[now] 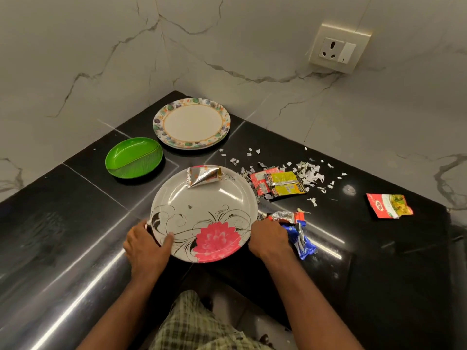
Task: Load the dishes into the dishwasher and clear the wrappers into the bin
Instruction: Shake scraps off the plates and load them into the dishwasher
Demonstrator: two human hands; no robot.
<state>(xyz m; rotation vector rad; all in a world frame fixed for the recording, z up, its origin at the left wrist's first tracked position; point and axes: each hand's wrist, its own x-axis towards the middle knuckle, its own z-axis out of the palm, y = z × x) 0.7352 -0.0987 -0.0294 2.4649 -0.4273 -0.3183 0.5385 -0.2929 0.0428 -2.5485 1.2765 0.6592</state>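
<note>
Green dish point(134, 157): far left on the black table point(75, 198), empty.
Left hand point(146, 245): grip clamped on the near-left rim of the flowered plate point(202, 213), thumb on top.
Flowered plate: centre, at the table's near edge; silver wrapper point(203, 176) lies on its far rim.
Patterned plates point(192, 123): stacked, far corner.
Right hand point(270, 239): at the plate's right rim, grip closed round crumpled wrappers point(300, 236).
Red and yellow packets point(278, 183), paper scraps point(309, 174): right of plate.
Red sachet point(389, 205): far right, apart.
</note>
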